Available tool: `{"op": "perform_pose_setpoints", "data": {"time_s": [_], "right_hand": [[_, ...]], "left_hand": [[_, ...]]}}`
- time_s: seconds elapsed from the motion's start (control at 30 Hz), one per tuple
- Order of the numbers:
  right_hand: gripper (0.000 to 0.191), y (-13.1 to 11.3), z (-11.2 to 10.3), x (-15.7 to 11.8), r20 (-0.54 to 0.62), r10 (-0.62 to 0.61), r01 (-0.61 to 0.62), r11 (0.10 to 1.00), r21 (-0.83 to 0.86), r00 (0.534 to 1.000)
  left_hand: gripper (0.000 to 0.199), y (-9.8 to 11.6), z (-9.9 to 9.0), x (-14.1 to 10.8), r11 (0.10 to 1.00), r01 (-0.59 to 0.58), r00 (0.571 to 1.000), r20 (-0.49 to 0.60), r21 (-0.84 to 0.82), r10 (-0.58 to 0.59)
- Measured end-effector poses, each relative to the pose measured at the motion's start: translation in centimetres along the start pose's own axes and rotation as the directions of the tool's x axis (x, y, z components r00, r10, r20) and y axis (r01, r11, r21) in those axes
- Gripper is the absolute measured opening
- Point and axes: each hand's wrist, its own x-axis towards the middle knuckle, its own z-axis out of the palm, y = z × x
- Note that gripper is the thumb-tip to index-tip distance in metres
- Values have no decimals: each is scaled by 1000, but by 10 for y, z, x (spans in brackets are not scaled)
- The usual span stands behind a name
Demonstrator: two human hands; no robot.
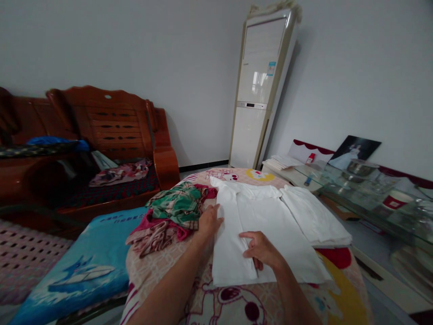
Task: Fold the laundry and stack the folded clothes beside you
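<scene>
A white shirt lies spread on a round table, its left side folded inward in a long strip. My left hand rests at the strip's outer edge with its fingers stretched out. On the fold line lies my right hand, index finger and thumb apart, the other fingers curled low against the cloth. Beside my left hand is a heap of crumpled clothes in green plaid, pink and magenta. A stack of folded white clothes sits to the right of the shirt, touching it.
A patterned pink tablecloth covers the table. To the right stands a glass-topped cabinet with a metal bowl, a paper cup and a photo. Wooden chairs and a blue cushion are at the left; a tall air conditioner fills the corner.
</scene>
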Motion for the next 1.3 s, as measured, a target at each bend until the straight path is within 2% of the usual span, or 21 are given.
{"op": "perform_pose_setpoints", "data": {"time_s": [0.07, 0.13, 0.2, 0.27, 0.3, 0.37, 0.43, 0.5, 0.53, 0.57, 0.6, 0.67, 0.73, 0.87, 1.0, 1.1, 1.2, 1.3], "right_hand": [[74, 0, 2, 0, 1, -8, 8, 1000, -8, 1000], [71, 1, 2, 1, 12, -27, 27, 999, -20, 1000], [63, 3, -1, 4, -19, -33, 32, 999, -43, 999], [52, 5, -12, 5, -164, -35, 25, 998, -64, 986], [47, 6, -20, 4, -277, -41, 20, 997, -78, 960], [41, 8, -42, -2, -526, -71, 6, 992, -124, 848], [38, 12, -65, -15, -740, -126, -74, 970, -232, 660], [37, 16, -83, -32, -875, -182, -274, 904, -329, 448], [37, 19, -89, -40, -906, -185, -391, 856, -339, 380], [38, 22, -93, -48, -923, -173, -492, 804, -333, 343], [40, 25, -96, -56, -934, -147, -575, 753, -319, 326], [42, 33, -98, -67, -939, -83, -676, 673, -300, 333], [43, 41, -100, -73, -933, -43, -717, 627, -303, 356], [38, 54, -103, -75, -910, -16, -709, 622, -334, 414], [33, 54, -103, -69, -885, 1, -690, 626, -363, 466], [33, 55, -101, -65, -881, -6, -700, 605, -380, 473], [35, 62, -100, -65, -866, -63, -672, 603, -430, 497], [33, 68, -99, -66, -851, -96, -658, 591, -466, 516]], "left_hand": [[57, 9, 10, -5, 991, -133, 990, -50, 27, 134], [54, 18, 24, -11, 957, -291, 957, 28, 17, 290], [53, 26, 38, -17, 908, -418, 901, 143, 34, 410], [54, 29, 48, -23, 863, -495, 857, 213, 95, 469], [55, 29, 51, -25, 848, -516, 847, 225, 125, 482], [57, 28, 54, -28, 832, -531, 839, 236, 159, 490], [63, 27, 53, -29, 828, -538, 835, 238, 158, 497], [69, 26, 50, -29, 829, -540, 833, 231, 147, 502], [72, 26, 49, -29, 829, -541, 833, 230, 140, 504], [73, 27, 49, -29, 830, -541, 832, 232, 136, 504], [74, 27, 49, -29, 831, -539, 832, 237, 133, 502], [74, 27, 50, -29, 835, -535, 834, 243, 133, 496], [73, 27, 51, -29, 833, -536, 835, 231, 138, 499], [71, 25, 52, -31, 830, -542, 833, 220, 135, 508], [70, 35, 47, -26, 868, -483, 864, 221, 110, 453], [65, 55, 48, -6, 881, -467, 871, 209, 76, 444], [54, 81, 58, 25, 858, -513, 836, 234, 13, 496], [42, 105, 76, 56, 849, -528, 813, 310, 35, 493]]}}
